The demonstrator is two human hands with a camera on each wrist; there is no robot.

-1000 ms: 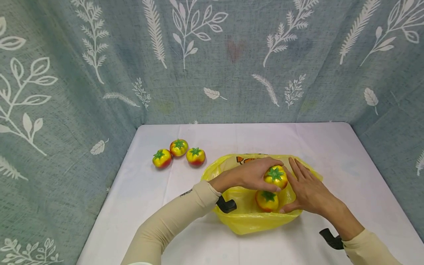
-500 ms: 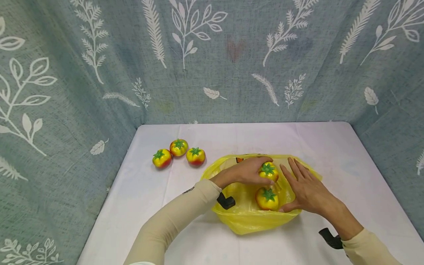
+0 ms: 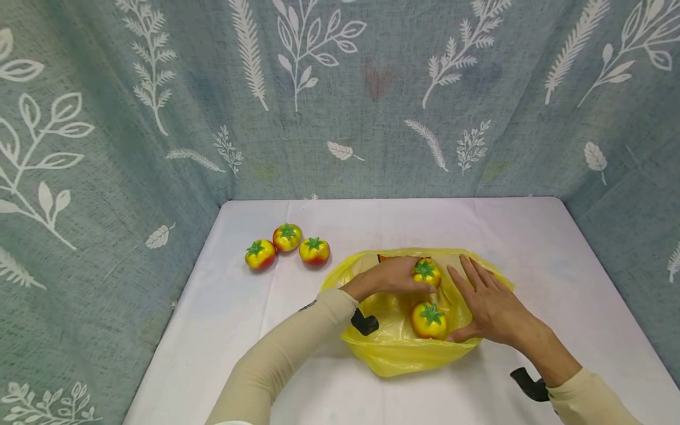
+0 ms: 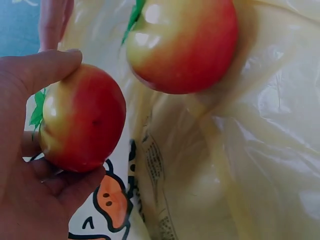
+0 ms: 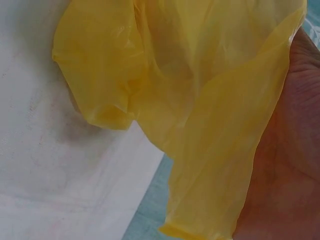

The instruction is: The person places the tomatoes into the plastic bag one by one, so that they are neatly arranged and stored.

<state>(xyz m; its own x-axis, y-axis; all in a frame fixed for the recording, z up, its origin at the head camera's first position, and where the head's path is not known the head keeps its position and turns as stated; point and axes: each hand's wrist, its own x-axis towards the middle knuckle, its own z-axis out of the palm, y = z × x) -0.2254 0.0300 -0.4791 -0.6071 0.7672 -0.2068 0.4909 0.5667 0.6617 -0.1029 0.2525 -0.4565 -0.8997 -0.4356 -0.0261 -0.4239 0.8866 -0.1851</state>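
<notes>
My left hand [image 3: 395,275] grips a yellow-and-red toy tomato [image 3: 427,274] with a green leafy top, inside the mouth of a yellow plastic bag [image 3: 409,361]. In the left wrist view, thumb and fingers curl round this tomato [image 4: 87,120]. A second toy tomato [image 3: 429,321] lies in the bag, nearer the front rim. At the bag's right side, my right hand [image 3: 491,306] has its fingers spread against the inner wall and its thumb at the front rim. The right wrist view shows the bag's film [image 5: 215,135] draping in front of the palm [image 5: 285,165].
Three more toy tomatoes [image 3: 314,252] sit together at the table's back left. Patterned grey-blue curtains [image 3: 340,141] close in the white table [image 3: 223,330] at the back and sides. Black bent mounts [image 3: 365,322] stick out at both wrists.
My left hand has moved left and slightly back with the toy tomato, away from the right fingers. The second tomato is now more fully in view. My right hand has stayed nearly still.
</notes>
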